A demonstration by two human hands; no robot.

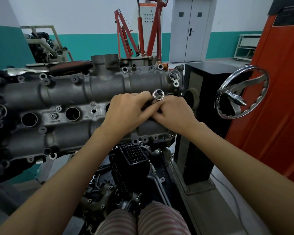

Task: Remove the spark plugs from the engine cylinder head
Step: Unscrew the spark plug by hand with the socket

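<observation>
Nearest the camera, striped trouser legs [143, 219] sit at the bottom edge, with two bare forearms reaching forward over dark engine parts. Farther left, the grey engine head [61, 106] stretches across the view on a stand, with two round open wells [29, 119] along its middle strip; no spark plug can be seen inside them from here. Toward the centre, the left hand [126, 111] curls its fingers round the dark shaft of a socket tool [158, 95], whose shiny open end points up toward the camera. Touching it on the right, the right hand [174, 112] also wraps the same shaft, so both grips are closed on the tool, above the right end of the well row. The well under the hands is hidden. Farther right stands a chrome handwheel [242, 92] beside an orange cabinet [270, 99]. To do this step well, it would help to lower the tool straight down the well, feel it seat squarely on the plug, then turn without leaning sideways
</observation>
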